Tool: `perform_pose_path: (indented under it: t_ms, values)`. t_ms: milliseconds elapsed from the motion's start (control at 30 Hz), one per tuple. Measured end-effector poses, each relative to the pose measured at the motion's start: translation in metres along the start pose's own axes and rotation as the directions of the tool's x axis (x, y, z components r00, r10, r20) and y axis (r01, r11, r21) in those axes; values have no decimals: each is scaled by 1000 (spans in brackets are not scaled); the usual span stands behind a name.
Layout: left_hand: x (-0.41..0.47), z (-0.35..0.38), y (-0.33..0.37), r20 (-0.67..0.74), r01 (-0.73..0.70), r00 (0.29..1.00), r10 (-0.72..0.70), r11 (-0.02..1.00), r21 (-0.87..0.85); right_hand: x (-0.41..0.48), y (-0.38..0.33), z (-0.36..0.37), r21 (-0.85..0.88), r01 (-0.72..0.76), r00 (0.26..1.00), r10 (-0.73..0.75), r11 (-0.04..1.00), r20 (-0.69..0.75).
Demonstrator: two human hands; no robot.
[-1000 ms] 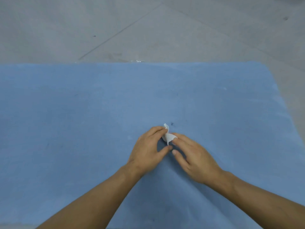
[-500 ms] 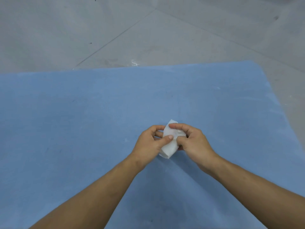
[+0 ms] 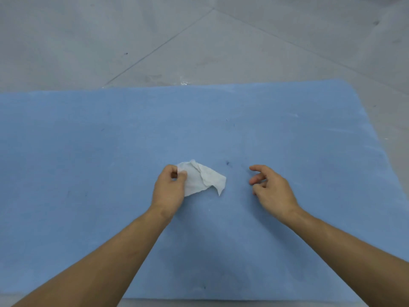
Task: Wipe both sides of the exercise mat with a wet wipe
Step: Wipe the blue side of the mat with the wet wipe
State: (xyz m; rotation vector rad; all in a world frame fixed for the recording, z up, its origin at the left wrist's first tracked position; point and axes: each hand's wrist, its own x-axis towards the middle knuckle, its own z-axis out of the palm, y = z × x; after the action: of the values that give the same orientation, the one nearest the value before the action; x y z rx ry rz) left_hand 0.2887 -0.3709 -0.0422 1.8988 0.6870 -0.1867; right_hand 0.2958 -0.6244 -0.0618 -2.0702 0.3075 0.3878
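A blue exercise mat point(image 3: 88, 173) lies flat on the floor and fills most of the view. A white wet wipe point(image 3: 204, 178), partly unfolded and creased, hangs just above the mat's middle. My left hand point(image 3: 169, 189) pinches the wipe's left corner between thumb and fingers. My right hand point(image 3: 271, 189) hovers to the right of the wipe, apart from it, with fingers loosely curled and holding nothing. A small dark speck point(image 3: 227, 163) marks the mat between the wipe and my right hand.
Grey tiled floor point(image 3: 199, 41) with seam lines lies beyond the mat's far edge and to its right. A bit of clear plastic scrap point(image 3: 183, 82) sits on the floor at the mat's far edge.
Both hands held the folded wipe together before. My right hand has let go and moved right, and the wipe has opened out in my left hand.
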Motion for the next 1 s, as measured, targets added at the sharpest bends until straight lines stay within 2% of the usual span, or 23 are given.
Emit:
perform_pose_path:
  t_ms: [67, 133, 200, 233, 300, 400, 467, 567, 667, 733, 800, 900, 1000]
  values:
    - [3, -10, 2, -99, -145, 984, 149, 988, 52, -1, 3, 0, -86, 41, 999, -39, 995, 32]
    - [6, -14, 11, -126, -248, 959, 253, 967, 56, 0, 3, 2, -176, 108, 994, -101, 978, 47]
    - [3, -13, 24, -46, -275, 961, 274, 961, -10, 0, 1, 4, -263, 165, 986, -158, 951, 47]
    - [0, -11, 31, 30, -272, 961, 276, 958, -96, 0, 1, 6, -302, 185, 983, -179, 935, 47]
    - [-7, -3, 42, 217, -200, 940, 261, 943, -267, -1, 1, 7, -363, 211, 977, -201, 908, 65]
    - [-22, 10, 54, 442, -4, 873, 208, 907, -420, -1, 2, 3, -406, 241, 970, -208, 882, 124]
    - [-26, 13, 59, 449, 89, 879, 159, 871, -483, 2, 3, 0, -404, 250, 968, -214, 880, 133]
    - [-10, 2, 48, 314, 161, 949, 15, 835, -527, 5, 5, -3, -391, 268, 963, -239, 880, 123]
    - [9, -25, 30, 116, 131, 989, -93, 912, -388, 7, 8, -1, -396, 276, 961, -247, 876, 123]
    - [22, -40, 20, -29, 73, 996, -81, 970, -230, 8, 9, 1, -407, 278, 961, -251, 870, 121]
    - [30, -47, 13, -112, 3, 994, -8, 999, -42, 8, 9, 3, -411, 274, 962, -255, 869, 102]
    - [24, -40, 12, -59, -117, 990, 129, 978, 174, 8, 10, 7, -420, 282, 958, -276, 862, 77]
    - [9, -16, 12, 190, -268, 956, 221, 923, 276, 9, 15, 9, -447, 316, 946, -316, 837, 78]
